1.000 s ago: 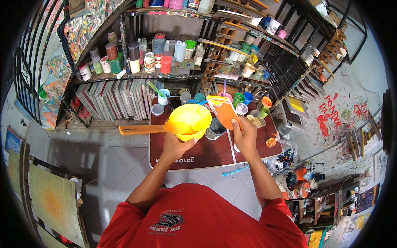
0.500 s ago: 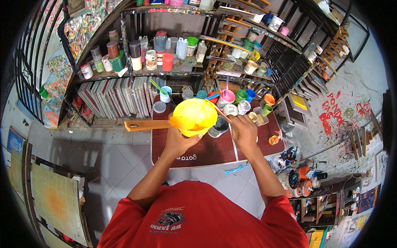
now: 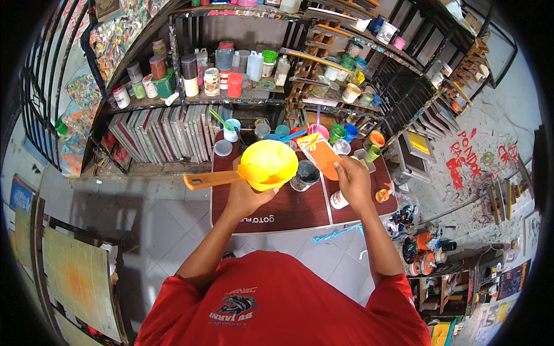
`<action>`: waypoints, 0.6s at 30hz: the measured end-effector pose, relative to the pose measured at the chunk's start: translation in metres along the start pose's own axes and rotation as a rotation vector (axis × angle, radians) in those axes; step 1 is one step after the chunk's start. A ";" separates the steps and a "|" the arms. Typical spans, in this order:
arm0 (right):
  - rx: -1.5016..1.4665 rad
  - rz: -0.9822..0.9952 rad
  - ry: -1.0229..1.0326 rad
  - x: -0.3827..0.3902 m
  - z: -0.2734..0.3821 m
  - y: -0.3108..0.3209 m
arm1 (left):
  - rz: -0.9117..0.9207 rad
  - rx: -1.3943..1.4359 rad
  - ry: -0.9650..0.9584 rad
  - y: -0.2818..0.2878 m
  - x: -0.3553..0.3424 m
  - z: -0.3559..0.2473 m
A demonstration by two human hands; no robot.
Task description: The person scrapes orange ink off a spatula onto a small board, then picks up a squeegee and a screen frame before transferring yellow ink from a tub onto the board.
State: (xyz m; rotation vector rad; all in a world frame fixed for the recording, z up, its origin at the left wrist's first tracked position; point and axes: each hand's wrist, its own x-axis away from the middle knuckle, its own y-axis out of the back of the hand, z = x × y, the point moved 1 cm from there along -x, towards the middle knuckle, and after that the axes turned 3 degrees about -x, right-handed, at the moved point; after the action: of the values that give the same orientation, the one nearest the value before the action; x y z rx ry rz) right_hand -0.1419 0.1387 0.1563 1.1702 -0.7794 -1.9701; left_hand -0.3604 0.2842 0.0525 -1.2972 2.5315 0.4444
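My left hand (image 3: pixel 248 196) grips a round tub of bright yellow paint (image 3: pixel 268 158), with an orange-handled tool (image 3: pixel 205 180) lying across its left side and sticking out leftward. My right hand (image 3: pixel 355 184) is closed on an orange flat scraper (image 3: pixel 323 155), its upper end smeared white and yellow, just right of the tub. Both are held over a dark red table (image 3: pixel 242 222). Below and between them stands a pot of dark paint (image 3: pixel 304 176), and a white bottle (image 3: pixel 337 200) shows beside my right hand.
Colourful paint cups (image 3: pixel 337 132) crowd the table's back, with a small orange bottle (image 3: pixel 382 195) at its right. Behind are shelves (image 3: pixel 254 98) of jars and a row of upright frames (image 3: pixel 156 135). Boards (image 3: pixel 78 277) stand at lower left; more tubs (image 3: pixel 415 259) sit at lower right.
The scraper turned edge-on at the tub's right rim half a second ago; now its broad face shows again, clear of the rim. The tub sits slightly right of where it was one second ago.
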 end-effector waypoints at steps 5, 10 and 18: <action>0.027 -0.045 0.134 0.001 0.019 0.007 | -0.010 -0.011 -0.031 -0.007 -0.003 0.004; 0.105 -0.021 0.208 0.005 0.021 0.004 | -0.061 -0.070 -0.085 -0.005 -0.004 -0.016; 0.327 -0.003 0.377 0.006 0.019 -0.009 | -0.068 -0.072 -0.116 -0.008 -0.001 -0.023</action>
State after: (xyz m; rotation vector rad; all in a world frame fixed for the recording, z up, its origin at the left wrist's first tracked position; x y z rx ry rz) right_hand -0.1631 0.1416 0.1538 1.6734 -0.9150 -1.5883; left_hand -0.3555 0.2718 0.0727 -1.3380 2.3886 0.5833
